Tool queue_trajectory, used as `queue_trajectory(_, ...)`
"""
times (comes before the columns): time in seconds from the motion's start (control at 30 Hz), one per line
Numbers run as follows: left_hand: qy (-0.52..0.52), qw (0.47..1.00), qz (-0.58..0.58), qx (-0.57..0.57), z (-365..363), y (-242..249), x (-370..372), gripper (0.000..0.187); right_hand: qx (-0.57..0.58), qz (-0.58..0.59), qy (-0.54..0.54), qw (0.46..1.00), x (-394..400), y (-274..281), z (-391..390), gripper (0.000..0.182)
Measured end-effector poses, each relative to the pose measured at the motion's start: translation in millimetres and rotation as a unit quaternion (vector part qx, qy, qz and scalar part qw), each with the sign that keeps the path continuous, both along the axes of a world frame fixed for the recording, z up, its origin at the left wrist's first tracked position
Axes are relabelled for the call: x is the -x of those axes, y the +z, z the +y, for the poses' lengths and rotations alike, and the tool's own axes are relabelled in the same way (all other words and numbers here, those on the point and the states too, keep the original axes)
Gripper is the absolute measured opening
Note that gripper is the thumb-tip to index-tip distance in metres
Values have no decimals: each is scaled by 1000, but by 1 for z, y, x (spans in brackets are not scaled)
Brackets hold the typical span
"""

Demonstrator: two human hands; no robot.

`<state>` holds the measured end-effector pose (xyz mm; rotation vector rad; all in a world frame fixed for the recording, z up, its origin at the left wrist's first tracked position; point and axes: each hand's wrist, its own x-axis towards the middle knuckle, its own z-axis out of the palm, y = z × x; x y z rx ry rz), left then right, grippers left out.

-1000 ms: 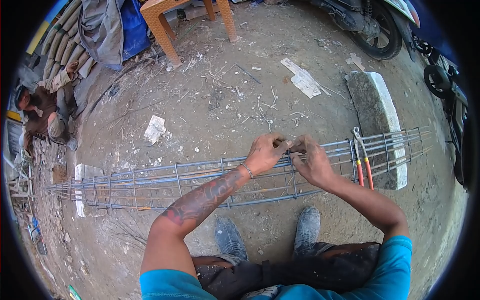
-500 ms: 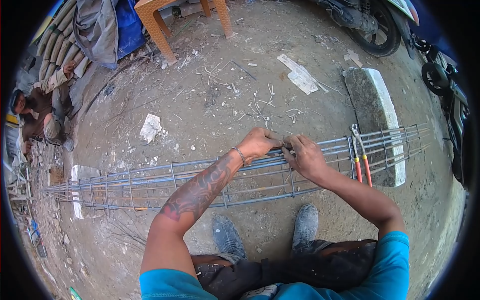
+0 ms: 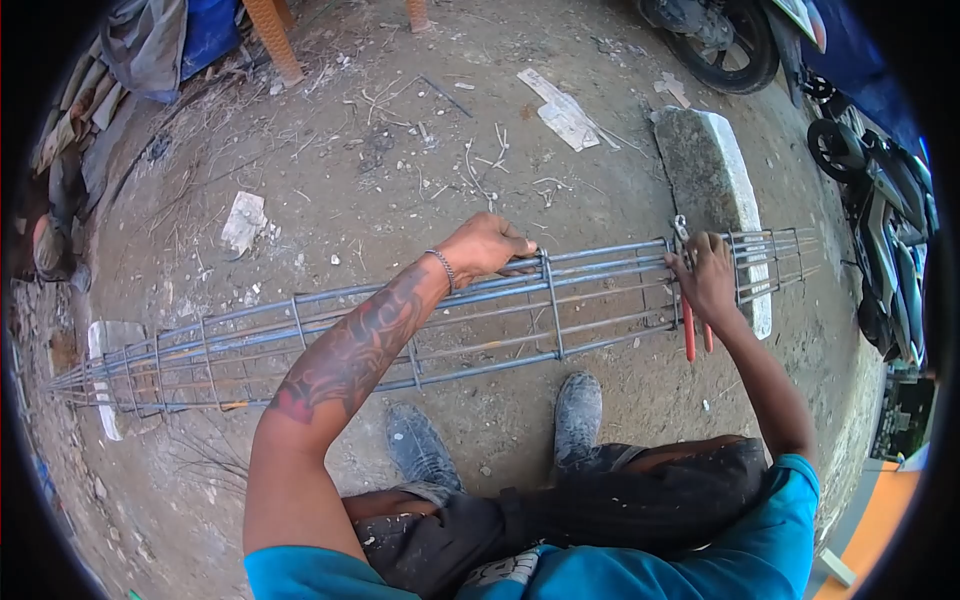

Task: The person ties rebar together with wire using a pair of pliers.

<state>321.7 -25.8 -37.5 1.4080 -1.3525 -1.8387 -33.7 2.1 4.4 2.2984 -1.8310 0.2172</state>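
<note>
A long rebar cage (image 3: 559,310) of thin steel bars and square stirrups lies across in front of me. My left hand (image 3: 487,245) is closed at its upper bars, thumb and fingers pressed together just left of a stirrup. Whatever small thing sits in that pinch is hidden. Further right, my right hand (image 3: 708,275) has its fingers around a pair of pincers (image 3: 689,335) with red handles. The metal jaws show above the hand, and the handles hang below it, against the cage.
A concrete block (image 3: 705,165) supports the cage's right end, a smaller block (image 3: 105,420) its left. Wire scraps and flattened paper (image 3: 562,118) litter the ground. Motorcycles (image 3: 890,250) stand at right, a plastic chair (image 3: 272,40) at the top. A person's leg (image 3: 55,240) shows at far left.
My right hand has left the joint beside my left hand and moved right to the pincers. The left hand stays at the upper bars. The view has shifted right and down.
</note>
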Motion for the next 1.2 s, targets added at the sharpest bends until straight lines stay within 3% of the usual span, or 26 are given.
queue_trajectory(0.03,-10,1000,15,-4,-3,-5,1,23,-120,-30,-83,989,14,0,9,38)
queue_trajectory(0.07,-23,999,30,-11,-3,-10,0,23,-155,-55,-99,982,23,-3,18,33)
queue_trajectory(0.17,-18,999,32,-22,-2,-4,0,21,-75,5,-14,997,24,-18,40,28)
queue_trajectory(0.23,-23,998,46,-29,-2,-4,-1,21,-57,-36,-50,996,18,-22,44,25)
queue_trajectory(0.3,-26,1000,8,6,-1,-5,-1,23,-140,-53,-50,987,24,-9,37,24)
queue_trajectory(0.37,-23,1000,10,13,-1,-1,-1,23,-193,-78,-158,965,30,12,23,25)
queue_trajectory(0.43,-21,1000,12,13,1,-5,0,24,-285,-316,-213,880,12,58,21,21)
queue_trajectory(0.57,-10,999,40,-12,-1,-6,2,25,-360,-318,-259,838,-51,138,29,20)
queue_trajectory(0.63,-12,999,40,-4,0,-3,1,26,-455,-532,-280,656,-77,153,37,19)
queue_trajectory(0.67,-14,999,34,5,1,-3,0,27,-497,-570,-265,598,-79,151,40,21)
queue_trajectory(0.7,-14,999,29,13,1,-3,0,27,-496,-567,-268,601,-86,148,43,21)
queue_trajectory(0.77,-5,999,30,24,2,-4,0,27,-546,-562,-285,552,-113,141,48,22)
queue_trajectory(0.9,7,998,8,63,2,-11,3,27,-628,-500,-267,533,-140,138,38,30)
queue_trajectory(0.97,4,998,13,64,1,-14,5,27,-639,-461,-272,552,-146,135,31,34)
queue_trajectory(1.03,1,998,15,65,-1,-18,7,27,-664,-450,-293,520,-154,133,25,30)
queue_trajectory(1.2,5,996,31,88,1,-20,7,26,-650,-419,-347,531,-182,135,17,26)
